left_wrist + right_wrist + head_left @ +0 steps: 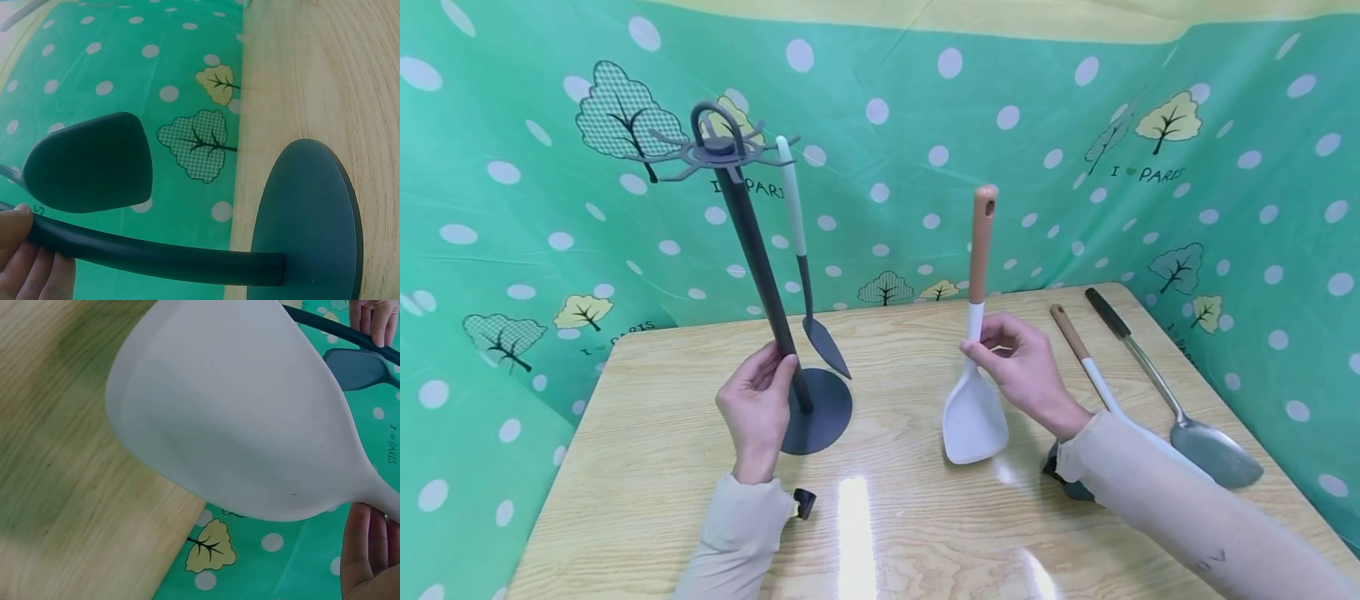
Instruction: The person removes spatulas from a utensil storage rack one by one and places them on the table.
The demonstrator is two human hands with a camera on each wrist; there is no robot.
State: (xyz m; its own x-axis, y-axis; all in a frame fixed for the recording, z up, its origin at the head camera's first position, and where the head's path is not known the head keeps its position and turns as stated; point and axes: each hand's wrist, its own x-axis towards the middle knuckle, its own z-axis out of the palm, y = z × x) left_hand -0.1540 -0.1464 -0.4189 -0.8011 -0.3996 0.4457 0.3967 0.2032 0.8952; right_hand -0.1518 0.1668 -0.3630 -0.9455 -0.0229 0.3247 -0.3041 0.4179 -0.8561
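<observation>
My left hand (756, 404) holds the dark pole of a utensil stand (752, 242) low down, above its round base (306, 206). A dark-headed turner (827, 346) with a pale handle hangs from a hook on the stand's right side. Over the table, my right hand (1018, 362) pinches a white spatula (976, 421) by its neck. The spatula is upright, with its brown handle on top and its broad head down. In the right wrist view that white head (237, 412) fills the middle and hides part of the stand.
To the right on the wooden table (647, 450) lies a metal turner (1213, 450) with a black handle. Beside it is another brown-and-white utensil (1093, 375), partly covered by my right sleeve. A dark rounded thing (1078, 492) shows under that sleeve. Polka-dot cloth (880, 200) hangs behind.
</observation>
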